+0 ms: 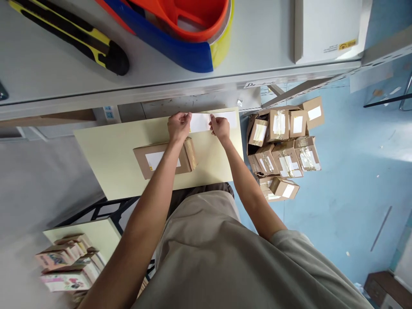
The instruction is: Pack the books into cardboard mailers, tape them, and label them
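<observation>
Label-peeling step in hand: left hand [178,125] and right hand [219,126] each pinch 1 end of the white label sheet [200,122] above the cardboard box [165,157] on the table [106,159]; next move likely needs clean separation

- my pale yellow table [109,159] carries a brown cardboard box [164,158] and a white label sheet [206,121] by its far edge.
- the blue floor [350,189] carries a heap of taped parcels [283,146] just beside the table.
</observation>
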Demonstrator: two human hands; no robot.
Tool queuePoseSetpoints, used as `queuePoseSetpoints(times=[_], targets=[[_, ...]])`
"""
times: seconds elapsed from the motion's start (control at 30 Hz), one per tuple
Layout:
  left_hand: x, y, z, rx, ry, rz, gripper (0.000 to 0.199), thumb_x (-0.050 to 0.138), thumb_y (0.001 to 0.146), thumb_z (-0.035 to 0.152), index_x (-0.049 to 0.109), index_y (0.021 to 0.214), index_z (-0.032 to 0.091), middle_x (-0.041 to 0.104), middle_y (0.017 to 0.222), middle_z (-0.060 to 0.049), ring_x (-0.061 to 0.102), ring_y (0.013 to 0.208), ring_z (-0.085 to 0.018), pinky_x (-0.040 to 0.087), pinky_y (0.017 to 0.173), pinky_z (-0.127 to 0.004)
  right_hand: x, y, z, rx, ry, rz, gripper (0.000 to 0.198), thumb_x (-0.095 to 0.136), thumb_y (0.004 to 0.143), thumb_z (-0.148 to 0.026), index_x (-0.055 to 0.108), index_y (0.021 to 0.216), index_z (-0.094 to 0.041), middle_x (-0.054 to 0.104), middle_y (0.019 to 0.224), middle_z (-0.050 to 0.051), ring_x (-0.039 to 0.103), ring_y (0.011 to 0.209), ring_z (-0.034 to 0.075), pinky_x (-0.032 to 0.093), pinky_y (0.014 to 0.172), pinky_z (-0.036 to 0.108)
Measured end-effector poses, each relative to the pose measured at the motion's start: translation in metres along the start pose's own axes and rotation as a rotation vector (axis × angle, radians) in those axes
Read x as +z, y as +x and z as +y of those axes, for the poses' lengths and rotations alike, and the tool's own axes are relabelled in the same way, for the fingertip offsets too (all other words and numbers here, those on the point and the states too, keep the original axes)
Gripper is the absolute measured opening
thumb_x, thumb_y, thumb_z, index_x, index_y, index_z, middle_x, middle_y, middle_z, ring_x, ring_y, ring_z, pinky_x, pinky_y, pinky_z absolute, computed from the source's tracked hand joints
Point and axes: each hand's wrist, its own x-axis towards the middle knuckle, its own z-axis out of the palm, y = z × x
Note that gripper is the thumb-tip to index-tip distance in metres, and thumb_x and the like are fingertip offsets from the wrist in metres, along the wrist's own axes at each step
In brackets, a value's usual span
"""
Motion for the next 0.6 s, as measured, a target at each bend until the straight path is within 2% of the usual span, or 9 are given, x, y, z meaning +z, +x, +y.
queuePoseSetpoints(times=[0.13, 0.33, 0.47, 0.6], targets=[[0.0, 0.001, 0.0, -0.108, 0.043, 0.041, 0.034, 0.069, 0.102, 0.05, 0.079, 0.1, 0.017, 0.083, 0.099, -0.012, 0.077, 0.095, -0.026, 0.057, 0.089, -0.033, 0.005, 0.022, -0.002, 0.087, -0.037, -0.013, 0.07, 0.069, 0.111, -0.074, 0.058, 0.063, -0.024, 0.064, 0.053, -0.002, 0.058, 0.04, 0.01, 0.051, 0.051, 0.022], [-0.003, -0.002, 0.006, -0.1, 0.05, 0.08, 0.033, 0.071, 0.1, 0.052, 0.074, 0.089, 0.021, 0.079, 0.088, -0.008, 0.075, 0.093, -0.026, 0.057, 0.088, -0.032, 0.01, 0.025, -0.002, 0.13, -0.093, 0.029, 0.072, 0.069, 0.114, -0.067, 0.055, 0.058, -0.025, 0.061, 0.049, -0.002, 0.06, 0.04, 0.011, 0.054, 0.057, 0.022], [-0.002, -0.003, 0.008, -0.111, 0.011, 0.088, 0.03, 0.072, 0.099, 0.048, 0.07, 0.084, 0.022, 0.077, 0.086, -0.008, 0.075, 0.096, -0.026, 0.057, 0.096, -0.033, 0.009, 0.027, -0.005, 0.145, -0.103, 0.035, 0.069, 0.069, 0.117, -0.055, 0.055, 0.057, -0.025, 0.06, 0.049, -0.003, 0.059, 0.04, 0.01, 0.056, 0.059, 0.023], [-0.002, -0.004, 0.007, -0.11, 0.007, 0.125, 0.026, 0.074, 0.097, 0.045, 0.069, 0.083, 0.024, 0.077, 0.085, -0.008, 0.076, 0.103, -0.028, 0.058, 0.101, -0.034, 0.008, 0.031, -0.004, 0.16, -0.083, 0.013, 0.067, 0.067, 0.119, -0.05, 0.057, 0.058, -0.025, 0.059, 0.048, -0.003, 0.057, 0.038, 0.01, 0.055, 0.056, 0.023]])
